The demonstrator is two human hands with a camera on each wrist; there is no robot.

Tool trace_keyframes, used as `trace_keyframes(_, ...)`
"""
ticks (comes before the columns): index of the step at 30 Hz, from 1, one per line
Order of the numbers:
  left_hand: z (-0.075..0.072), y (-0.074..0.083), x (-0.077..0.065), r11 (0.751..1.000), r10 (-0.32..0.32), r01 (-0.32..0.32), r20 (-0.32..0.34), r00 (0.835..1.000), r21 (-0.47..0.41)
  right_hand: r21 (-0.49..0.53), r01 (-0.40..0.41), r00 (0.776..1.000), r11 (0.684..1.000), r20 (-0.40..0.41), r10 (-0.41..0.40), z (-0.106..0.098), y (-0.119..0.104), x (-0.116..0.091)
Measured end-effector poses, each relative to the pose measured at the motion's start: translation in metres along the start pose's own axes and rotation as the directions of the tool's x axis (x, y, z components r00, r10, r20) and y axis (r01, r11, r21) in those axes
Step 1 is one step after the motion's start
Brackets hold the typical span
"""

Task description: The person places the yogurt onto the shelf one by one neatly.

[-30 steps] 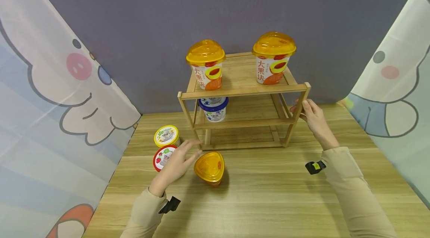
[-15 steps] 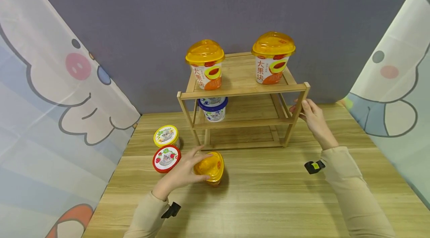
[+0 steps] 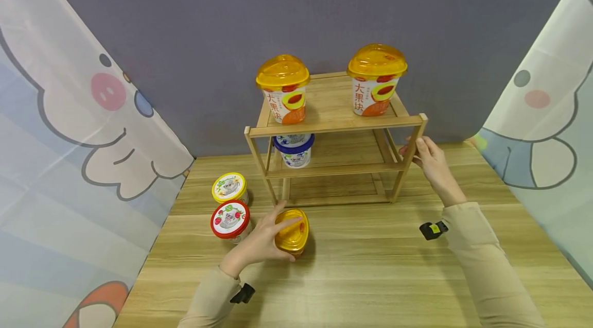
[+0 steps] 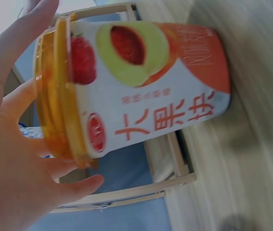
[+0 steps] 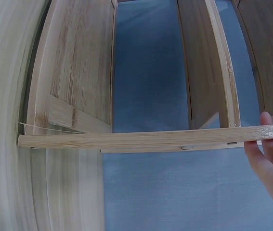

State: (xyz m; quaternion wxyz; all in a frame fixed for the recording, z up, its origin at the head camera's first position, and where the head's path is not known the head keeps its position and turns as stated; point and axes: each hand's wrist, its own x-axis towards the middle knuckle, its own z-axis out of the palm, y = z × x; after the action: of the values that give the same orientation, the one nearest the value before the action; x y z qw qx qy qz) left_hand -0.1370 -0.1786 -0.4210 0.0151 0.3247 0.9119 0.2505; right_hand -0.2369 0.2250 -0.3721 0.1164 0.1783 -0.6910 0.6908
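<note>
A yogurt cup with a see-through orange lid (image 3: 296, 238) stands on the table before the wooden rack (image 3: 338, 171). My left hand (image 3: 261, 243) reaches round its lid from the left, fingers spread toward the far side and thumb at the near edge. Seen from the left wrist, the cup's white wall (image 4: 131, 91) shows a fruit picture, and the fingers pass behind the lid with the little finger extended. My right hand (image 3: 433, 163) grips the rack's right front post (image 5: 175, 138), its fingers bent round the wood.
Two similar orange-lidded cups stand on the top shelf, one left (image 3: 284, 91) and one right (image 3: 376, 81). Stacked blue-lidded tubs (image 3: 296, 153) sit on the middle shelf. Left of my left hand are a yellow-lidded tub (image 3: 229, 187) and a red-lidded tub (image 3: 230, 219).
My left hand has moved right, from beside the orange-lidded cup to round its lid, uncovering the red-lidded tub. The cup stays in place. My right hand keeps its hold on the post.
</note>
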Motion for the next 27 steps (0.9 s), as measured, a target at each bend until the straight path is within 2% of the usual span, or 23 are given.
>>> trace_keyframes(9,0.011,-0.003,0.002,0.999,-0.012,0.011,-0.036,0.999,-0.032,0.014,-0.001,1.0,1.0,0.0,0.001,0.0,0.002,-0.002)
trace_keyframes(14,0.014,-0.002,0.004,0.998,-0.029,0.025,-0.082,0.996,-0.058,0.01,-0.002,1.0,1.0,0.002,0.002,0.0,0.002,-0.002)
trace_keyframes(18,0.016,-0.002,0.007,0.998,-0.014,0.005,-0.129,0.992,-0.068,0.009,-0.006,1.0,1.0,-0.002,0.006,0.001,0.002,-0.002)
trace_keyframes(23,0.019,-0.002,0.014,0.999,0.0,-0.007,-0.179,0.984,-0.035,0.019,-0.007,1.0,1.0,-0.01,0.007,0.001,0.001,-0.002)
trace_keyframes(27,0.022,0.001,0.019,1.0,-0.021,0.026,-0.212,0.977,0.017,0.023,-0.011,1.0,1.0,-0.015,0.011,0.002,0.0,-0.002)
